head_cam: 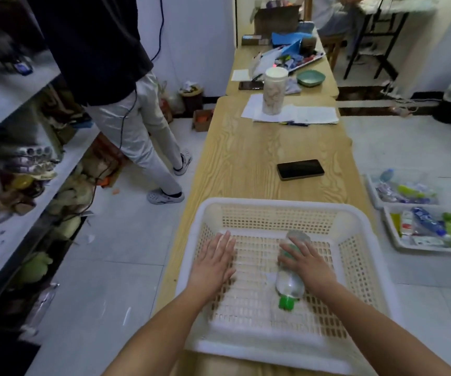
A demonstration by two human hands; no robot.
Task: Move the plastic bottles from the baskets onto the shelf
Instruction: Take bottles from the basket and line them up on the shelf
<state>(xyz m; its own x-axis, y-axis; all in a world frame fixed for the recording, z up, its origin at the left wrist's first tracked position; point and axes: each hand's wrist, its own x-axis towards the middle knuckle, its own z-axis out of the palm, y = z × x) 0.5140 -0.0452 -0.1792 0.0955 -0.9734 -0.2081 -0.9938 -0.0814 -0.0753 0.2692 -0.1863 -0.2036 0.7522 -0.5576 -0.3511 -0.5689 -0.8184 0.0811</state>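
The shelf stands well left of the left hand, which lies flat and open on the white basket floor. Under the right hand, fingers curled over it, lies the bottle on its side — clear, likely empty, so light, thin-walled, slippery; its middle suits a grip. The green cap points wristward — the label is unreadable.
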